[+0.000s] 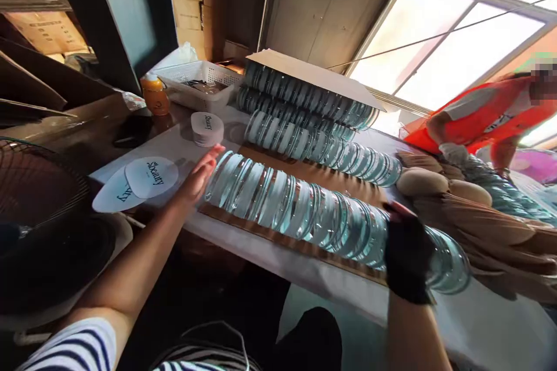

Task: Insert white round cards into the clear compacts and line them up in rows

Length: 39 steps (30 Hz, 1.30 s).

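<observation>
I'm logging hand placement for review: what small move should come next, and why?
Probably slide the gloved right hand outward to the right end of the front glass row, since several pieces extend past it there, while the left hand is at the row's left end.

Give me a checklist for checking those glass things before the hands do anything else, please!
1. Left hand at the front glass row's left end: ok, fingers straight.
2. Left hand gloved: not ok, it's bare.
3. Right hand on the row: ok, black-gloved, nearer the right end.
4. Right hand's grip firm: cannot tell; the fingers are mostly hidden.
5. Orange bottle standing up: ok.
6. Co-worker's gloved hand away from the front row: ok, it's beyond the beige pads.
</observation>
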Each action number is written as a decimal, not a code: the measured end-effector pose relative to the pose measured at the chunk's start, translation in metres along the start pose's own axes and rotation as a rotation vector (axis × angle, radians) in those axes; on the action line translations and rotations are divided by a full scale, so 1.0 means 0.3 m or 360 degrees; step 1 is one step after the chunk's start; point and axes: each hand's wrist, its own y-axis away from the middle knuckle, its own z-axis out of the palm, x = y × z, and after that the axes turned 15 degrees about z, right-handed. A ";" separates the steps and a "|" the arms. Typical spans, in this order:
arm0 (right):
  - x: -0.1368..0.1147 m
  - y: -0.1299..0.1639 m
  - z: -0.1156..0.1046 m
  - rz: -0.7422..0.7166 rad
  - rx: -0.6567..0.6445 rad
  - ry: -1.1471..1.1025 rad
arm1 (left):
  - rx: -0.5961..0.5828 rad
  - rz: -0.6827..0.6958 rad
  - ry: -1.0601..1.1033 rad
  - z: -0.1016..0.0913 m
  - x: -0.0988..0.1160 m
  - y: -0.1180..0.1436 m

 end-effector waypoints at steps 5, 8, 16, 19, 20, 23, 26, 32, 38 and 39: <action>-0.635 0.044 0.320 -0.1035 -0.1004 0.0514 | -0.0186 0.0034 0.0357 0.043 -0.040 -0.028; -0.853 0.030 0.498 -0.1132 -0.1156 0.0777 | -0.0184 0.0066 0.0359 0.038 -0.060 -0.023; -1.024 -0.039 0.664 -0.1432 -0.1474 0.0999 | -0.0284 0.0206 0.0292 0.031 -0.054 -0.027; -1.025 -0.009 0.638 -0.1401 -0.1273 0.0965 | -0.0310 0.0211 0.0364 0.037 -0.052 -0.031; -1.019 0.004 0.619 -0.1371 -0.1202 0.0924 | -0.0316 0.0203 0.0378 0.038 -0.054 -0.033; -0.977 0.062 0.540 -0.1299 -0.1100 0.0638 | -0.0284 0.0180 0.0348 0.033 -0.060 -0.034; -0.891 0.191 0.462 -0.1328 -0.1135 0.0471 | -0.0249 0.0158 0.0288 0.031 -0.062 -0.029; -0.684 0.564 0.468 -0.1441 -0.1149 0.0898 | -0.0202 0.0172 0.0173 0.043 -0.072 -0.029; -0.636 0.451 0.349 -0.1336 -0.0940 0.0676 | -0.0343 0.0392 -0.0520 0.025 0.031 -0.056; -0.648 0.381 0.319 -0.1229 -0.0798 0.0588 | -0.0394 0.0501 -0.0692 0.028 0.060 -0.058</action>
